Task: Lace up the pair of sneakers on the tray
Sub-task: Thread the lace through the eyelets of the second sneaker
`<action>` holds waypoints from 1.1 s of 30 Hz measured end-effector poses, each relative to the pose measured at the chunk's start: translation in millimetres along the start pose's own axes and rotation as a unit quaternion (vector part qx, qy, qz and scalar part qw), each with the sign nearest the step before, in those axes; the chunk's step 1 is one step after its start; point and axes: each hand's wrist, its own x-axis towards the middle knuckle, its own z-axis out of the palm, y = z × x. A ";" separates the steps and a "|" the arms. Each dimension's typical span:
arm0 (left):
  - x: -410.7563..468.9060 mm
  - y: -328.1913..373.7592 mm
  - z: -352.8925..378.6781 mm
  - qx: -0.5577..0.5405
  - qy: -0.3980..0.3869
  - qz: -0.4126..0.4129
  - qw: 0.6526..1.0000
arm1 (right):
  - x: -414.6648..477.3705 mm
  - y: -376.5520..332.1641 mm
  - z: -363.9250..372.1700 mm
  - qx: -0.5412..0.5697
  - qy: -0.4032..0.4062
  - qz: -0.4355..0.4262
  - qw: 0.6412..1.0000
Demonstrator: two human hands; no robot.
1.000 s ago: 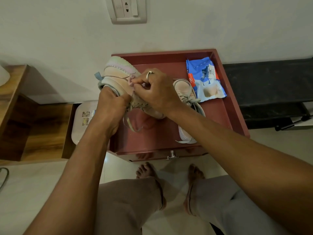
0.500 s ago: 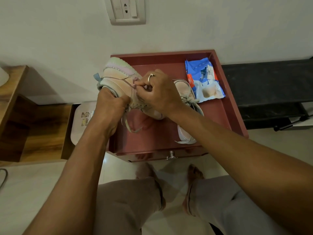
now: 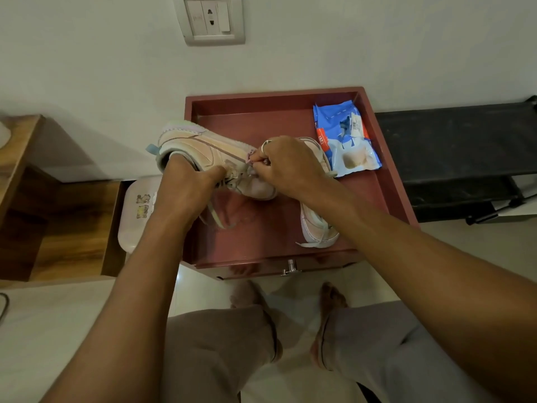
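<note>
Your left hand (image 3: 186, 193) is wrapped round the collar of the pastel sneaker (image 3: 200, 146), holding it tipped on its side over the red tray (image 3: 261, 97). The loose lace (image 3: 216, 221) dangles beneath. Your right hand (image 3: 290, 167) pinches what looks like that lace at the eyelets. The second sneaker (image 3: 318, 228) lies on the tray under your right wrist, and a blue packet (image 3: 345, 135) sits in the far right corner.

Home interior: my bare feet (image 3: 332, 298) on floor tiles (image 3: 197, 295), wall socket (image 3: 210, 20), wooden shelf (image 3: 66, 228).
</note>
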 end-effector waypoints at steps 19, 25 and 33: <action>2.5 -10.5 -1.4 0.043 -0.018 -0.032 0.998 | 10.0 -28.7 49.4 0.203 0.085 -0.015 0.975; 5.3 -14.0 -3.9 0.014 -0.036 -0.040 0.998 | 9.5 -31.3 46.6 0.169 0.088 -0.035 0.981; 6.6 -18.8 -3.4 -0.011 -0.038 -0.025 0.999 | 10.9 -56.0 39.2 0.242 0.039 -0.022 0.969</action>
